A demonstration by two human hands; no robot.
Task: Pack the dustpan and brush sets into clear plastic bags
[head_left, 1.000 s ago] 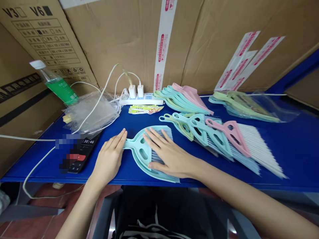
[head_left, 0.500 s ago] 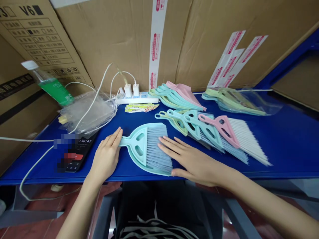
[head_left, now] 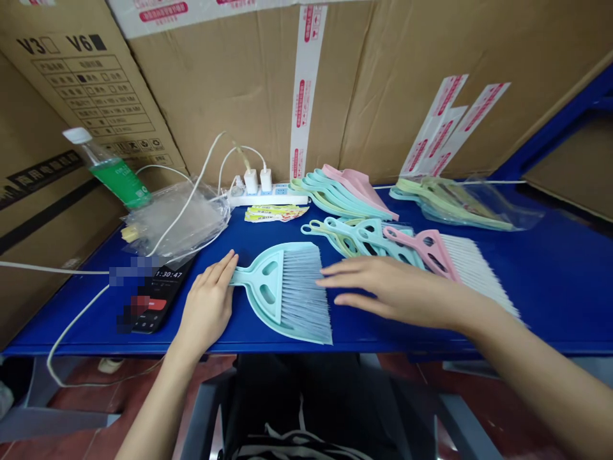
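Facing a blue tabletop (head_left: 565, 281) backed by cardboard (head_left: 230, 83). In the head view, the only one, seeing a light-blue dustpan (head_left: 266, 318) with a blue-bristled brush (head_left: 278, 281) nested in it, lying flat near the front edge, between left hand (head_left: 205, 303) and right hand (head_left: 383, 287). Running crosswise along its long axis: narrowing leftward into the handle (head_left: 239, 275), widening rightward into bristles (head_left: 306, 294) and pan mouth. Covering the handle end with the left hand, so lying nearer to that one; showing fingers together with thumb hidden, leaving it impossible to tell gripping from just pressing. Holding the right hand open, with no object in it, with fingers extended and pointing left at the bristles; overlapping their edge with the fingertips from this angle, with contact unclear. Blocking part of some loose brushes (head_left: 352, 231) with that same hand, including a pink brush (head_left: 450, 262) just beyond. Spotting stacked dustpans (head_left: 342, 195) farther back, a phone (head_left: 163, 294) left of the left hand.
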